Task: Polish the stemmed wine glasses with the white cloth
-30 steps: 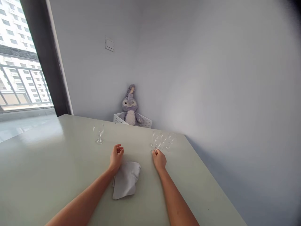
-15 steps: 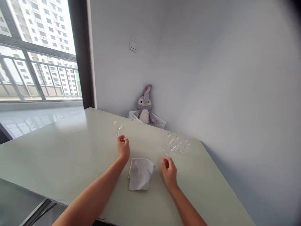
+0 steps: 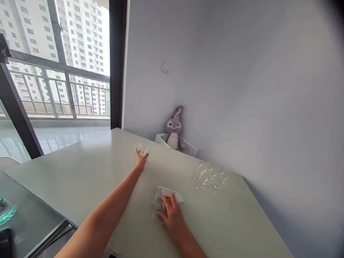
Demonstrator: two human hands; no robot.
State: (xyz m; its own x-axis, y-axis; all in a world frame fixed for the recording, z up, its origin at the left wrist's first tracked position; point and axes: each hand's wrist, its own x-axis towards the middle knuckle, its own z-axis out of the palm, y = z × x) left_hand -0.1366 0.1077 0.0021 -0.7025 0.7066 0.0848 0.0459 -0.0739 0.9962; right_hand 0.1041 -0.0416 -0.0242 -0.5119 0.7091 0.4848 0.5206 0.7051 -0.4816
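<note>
A clear stemmed glass (image 3: pixel 144 146) stands toward the far edge of the table. My left hand (image 3: pixel 141 159) is stretched out to it, thumb and fingers spread on either side of its lower part; whether they touch it I cannot tell. Nearer to me lies a folded light-grey cloth (image 3: pixel 167 191). Over the cloth is my right hand (image 3: pixel 172 215), thumb and fingers apart, fingertips at its surface. To the right, several clear stemmed glasses (image 3: pixel 208 175) stand in a close group.
Behind the pale green table (image 3: pixel 80 172), a plush rabbit (image 3: pixel 173 130) sits in a white perforated basket (image 3: pixel 191 148) by the wall. At lower left, a glass-topped surface carries a greenish glass object (image 3: pixel 5 211) and a dark object (image 3: pixel 5 243).
My left hand has reached forward and spread around the lone glass. My right hand has moved left from beside the glass group onto the cloth. The view has turned left.
</note>
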